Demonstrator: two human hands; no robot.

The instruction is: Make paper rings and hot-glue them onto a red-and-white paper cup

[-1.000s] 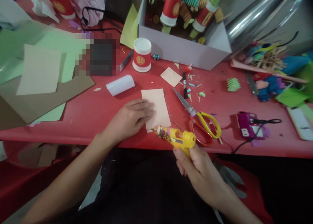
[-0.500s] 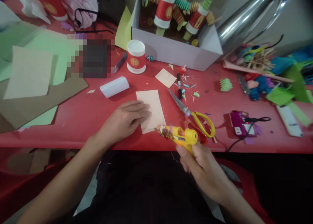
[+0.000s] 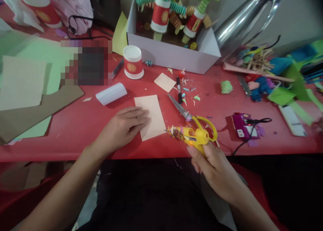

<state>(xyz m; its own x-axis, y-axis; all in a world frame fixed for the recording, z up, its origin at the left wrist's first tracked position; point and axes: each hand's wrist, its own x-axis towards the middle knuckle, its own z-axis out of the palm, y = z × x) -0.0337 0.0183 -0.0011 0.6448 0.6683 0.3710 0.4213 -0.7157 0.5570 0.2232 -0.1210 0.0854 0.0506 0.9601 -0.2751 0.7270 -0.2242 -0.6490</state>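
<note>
Flat on the red table lies a cream sheet of paper (image 3: 153, 115), its left side under the fingers of my left hand (image 3: 127, 125). Those fingers are stretched out and rest on the paper. My right hand (image 3: 210, 162) is wrapped round the handle of a yellow hot glue gun (image 3: 193, 135), whose nozzle points left, close by the sheet's lower right corner. An orange light glows on the gun. Behind it lie scissors (image 3: 183, 110) with yellow handles, partly covered by the gun. A black marker (image 3: 179, 89) and a small cream card (image 3: 165, 82) lie beyond the sheet.
A rolled white paper (image 3: 111, 93) and a red-and-white paper cup (image 3: 133, 64) stand behind my left hand. At the back is a white box (image 3: 174, 54) holding cup figures. A purple power socket (image 3: 243, 125) with a black cord sits right; a metal jug (image 3: 234, 22) leans behind.
The glue gun in my right hand has moved slightly right, away from the paper's lower edge. My left hand stays on the sheet. The whole view has shifted a little.
</note>
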